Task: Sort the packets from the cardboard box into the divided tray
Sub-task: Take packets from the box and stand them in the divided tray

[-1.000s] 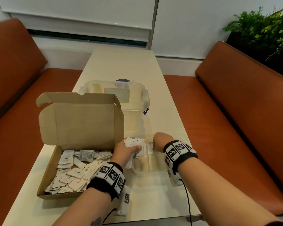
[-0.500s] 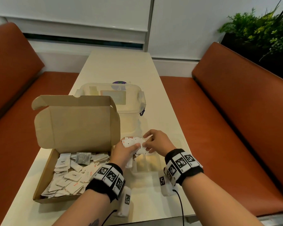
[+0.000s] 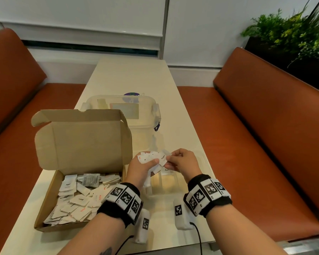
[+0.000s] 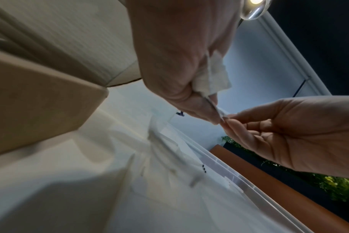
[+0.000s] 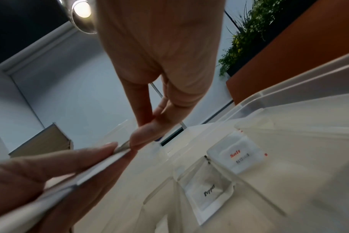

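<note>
Head view: left hand gripping a fanned bunch of packets above the clear divided tray on the counter. Right hand pinching the right edge of one packet marked "Pepper" in that bunch. Cardboard box open at near left, lid upright, many loose packets inside. Clear lidded container just behind the box.

Left wrist view: left hand closed around crumpled white packets; right hand meeting it, fingertips nipping a packet edge. Tray rim below.

Right wrist view: right thumb and forefinger clamped on a thin packet edge, left fingers holding the same stack. Below, in adjoining tray compartments, one "Salt" packet farther, one "Pepper" packet lying in the tray nearer.
</note>
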`<state>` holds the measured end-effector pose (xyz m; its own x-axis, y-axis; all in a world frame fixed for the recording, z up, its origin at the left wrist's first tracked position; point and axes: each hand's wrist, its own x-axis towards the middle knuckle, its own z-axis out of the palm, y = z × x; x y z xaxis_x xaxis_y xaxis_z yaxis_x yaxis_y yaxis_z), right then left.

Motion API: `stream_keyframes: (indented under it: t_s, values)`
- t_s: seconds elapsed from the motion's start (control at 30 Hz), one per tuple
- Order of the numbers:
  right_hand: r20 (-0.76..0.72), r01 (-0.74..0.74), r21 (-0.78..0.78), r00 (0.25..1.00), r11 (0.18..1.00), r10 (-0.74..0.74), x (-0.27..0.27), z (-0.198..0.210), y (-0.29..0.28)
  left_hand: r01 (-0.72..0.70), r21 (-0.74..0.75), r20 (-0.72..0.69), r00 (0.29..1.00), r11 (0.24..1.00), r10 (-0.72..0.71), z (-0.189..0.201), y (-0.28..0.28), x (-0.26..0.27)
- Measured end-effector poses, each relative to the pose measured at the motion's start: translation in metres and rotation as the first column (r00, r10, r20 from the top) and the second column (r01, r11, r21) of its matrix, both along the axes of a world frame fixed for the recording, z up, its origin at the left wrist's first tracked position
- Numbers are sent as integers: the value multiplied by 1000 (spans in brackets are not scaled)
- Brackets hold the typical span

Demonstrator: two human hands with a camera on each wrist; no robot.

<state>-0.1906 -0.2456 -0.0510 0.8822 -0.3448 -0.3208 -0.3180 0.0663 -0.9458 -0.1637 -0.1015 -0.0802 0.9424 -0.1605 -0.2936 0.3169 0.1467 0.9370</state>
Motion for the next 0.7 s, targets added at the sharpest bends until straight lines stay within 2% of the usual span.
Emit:
stream_keyframes:
  t_s: [0.13,0.2,0.27,0.37,0.57,0.7]
  values:
    - [3,-74,-21,997,997,74,-2,-1,2,26,81,15,1000,996,-27,3,5,6]
    - [-9,-147,-178,989,973,148,1,-1,-1,91,148,31,995,985,-96,4,8,8]
    - [-39,-242,-332,969,912,243,4,2,-5,147,199,42,987,969,-158,3,10,9]
    - [-90,-328,-433,942,839,322,4,3,-8,157,207,41,985,966,-169,3,12,7]
    - [-103,-228,-499,973,836,204,5,2,-27,80,183,27,996,980,-87,-2,21,4]
    - [-220,-323,-642,946,695,237,12,-1,-27,92,200,6,995,975,-95,-7,22,2]
